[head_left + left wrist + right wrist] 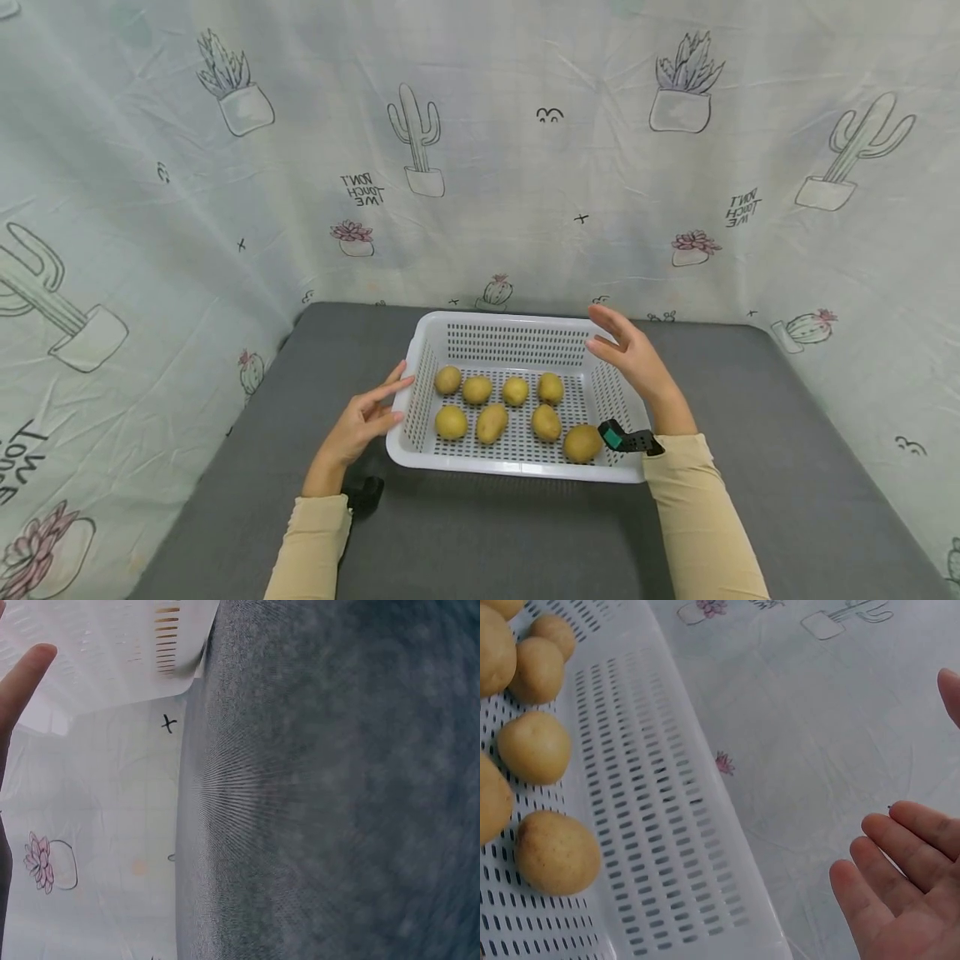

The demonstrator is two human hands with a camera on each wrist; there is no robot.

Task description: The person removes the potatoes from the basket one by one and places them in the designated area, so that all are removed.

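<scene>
A white perforated plastic basket point(465, 463) stands on the grey table, with several potatoes point(492, 423) spread over its bottom in two loose rows. At the basket's left end is my left hand point(358, 421), its fingers extended and touching the outer side near the rim. One finger point(26, 682) appears against the pale basket wall point(112, 664) in the left wrist view; the rest of that hand is mostly cut off. My right hand point(636, 358) hovers over the far right corner, holding nothing. In the right wrist view its fingers point(900, 900) are extended, apart from the basket rim point(709, 772).
The grey table point(480, 533) reaches out on both sides of the basket and in front of it. A pale curtain point(510, 183) printed with cactus drawings hangs behind and along the sides. Both wrists carry dark bands; the right band point(637, 440) lies over the basket's right edge.
</scene>
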